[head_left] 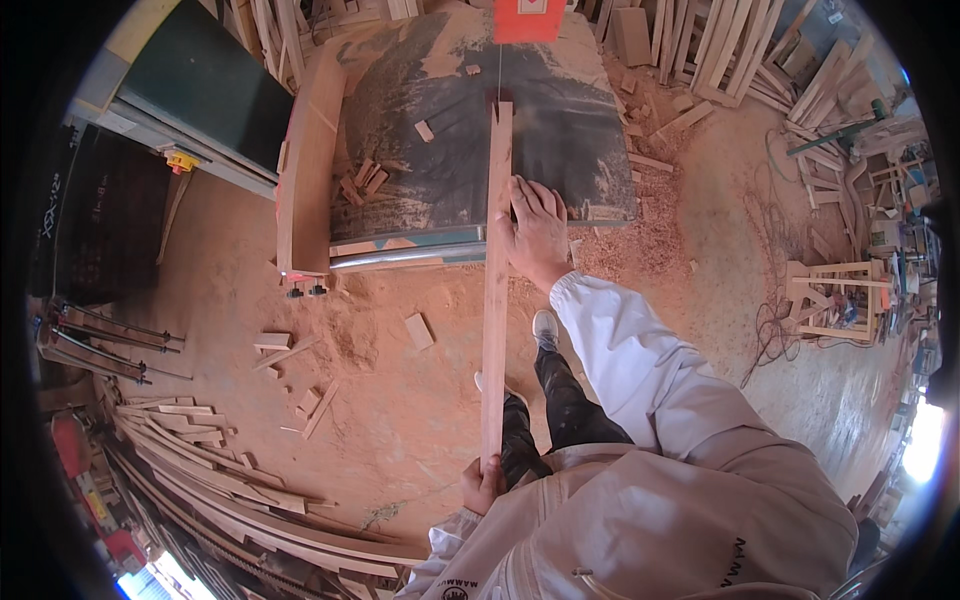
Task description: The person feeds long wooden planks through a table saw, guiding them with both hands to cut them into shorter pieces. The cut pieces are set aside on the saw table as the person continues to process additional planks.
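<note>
A long, narrow wooden strip (497, 330) runs from the dark, sawdust-covered saw table (410, 190) back toward my body. Its far end meets a thin upright saw blade (500, 70), and a notch or slit shows in that end. My right hand (538, 228) grips the strip over the table's near edge, its fingers along the right side, a short way from the blade. Close to my waist, my left hand (482, 486) is closed around the near end. Above the far end hangs a red blade guard (527, 20).
A wooden fence board (305, 190) stands along the table's left side. Small offcuts (365, 182) lie on the table. More scraps (419, 331) and sawdust cover the floor. Long boards (270, 525) are piled at lower left; a wooden frame (838, 300) stands at right near cables.
</note>
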A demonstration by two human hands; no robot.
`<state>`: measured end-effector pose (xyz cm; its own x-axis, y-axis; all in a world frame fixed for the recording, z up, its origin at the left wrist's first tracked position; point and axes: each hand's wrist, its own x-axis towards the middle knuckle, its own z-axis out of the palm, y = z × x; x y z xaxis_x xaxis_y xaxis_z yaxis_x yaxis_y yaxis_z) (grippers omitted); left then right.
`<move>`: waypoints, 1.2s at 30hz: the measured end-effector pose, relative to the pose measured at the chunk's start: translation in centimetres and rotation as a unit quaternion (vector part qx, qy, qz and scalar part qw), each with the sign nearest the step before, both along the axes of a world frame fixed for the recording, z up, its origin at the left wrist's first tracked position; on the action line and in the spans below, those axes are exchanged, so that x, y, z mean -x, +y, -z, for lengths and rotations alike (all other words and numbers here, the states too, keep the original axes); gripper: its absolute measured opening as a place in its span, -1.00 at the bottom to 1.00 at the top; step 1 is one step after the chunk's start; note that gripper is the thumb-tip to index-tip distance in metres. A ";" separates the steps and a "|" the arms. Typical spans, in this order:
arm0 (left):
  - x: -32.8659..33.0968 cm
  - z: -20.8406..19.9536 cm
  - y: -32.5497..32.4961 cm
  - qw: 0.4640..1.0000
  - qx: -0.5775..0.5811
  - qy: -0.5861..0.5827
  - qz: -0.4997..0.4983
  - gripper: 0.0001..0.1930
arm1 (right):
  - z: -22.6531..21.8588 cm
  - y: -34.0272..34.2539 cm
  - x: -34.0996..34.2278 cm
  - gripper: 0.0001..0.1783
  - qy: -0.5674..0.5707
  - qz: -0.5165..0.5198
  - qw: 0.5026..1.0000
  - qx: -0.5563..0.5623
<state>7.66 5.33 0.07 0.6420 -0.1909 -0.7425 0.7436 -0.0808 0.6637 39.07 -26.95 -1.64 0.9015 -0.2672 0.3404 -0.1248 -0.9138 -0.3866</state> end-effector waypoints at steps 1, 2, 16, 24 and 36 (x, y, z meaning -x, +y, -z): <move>0.0 0.0 0.0 1.000 0.005 0.000 0.000 -0.50 | 0.0 0.0 0.0 -0.30 0.000 0.001 1.000 0.001; 0.0 0.0 0.0 1.000 0.003 0.000 0.000 -0.50 | 0.0 0.0 0.0 -0.30 0.001 0.001 1.000 0.001; -0.3 0.2 -0.2 1.000 0.019 -0.003 -0.011 -0.50 | 0.1 0.0 -0.5 -0.30 -0.002 0.005 1.000 0.002; -1.1 -0.1 -0.5 1.000 0.018 0.000 -0.005 -0.49 | -0.1 -0.3 -1.0 -0.31 0.002 0.004 1.000 0.002; -2.7 -1.1 -1.3 1.000 0.002 0.012 -0.006 -0.52 | -0.2 -0.6 -2.0 -0.32 0.005 0.006 1.000 0.004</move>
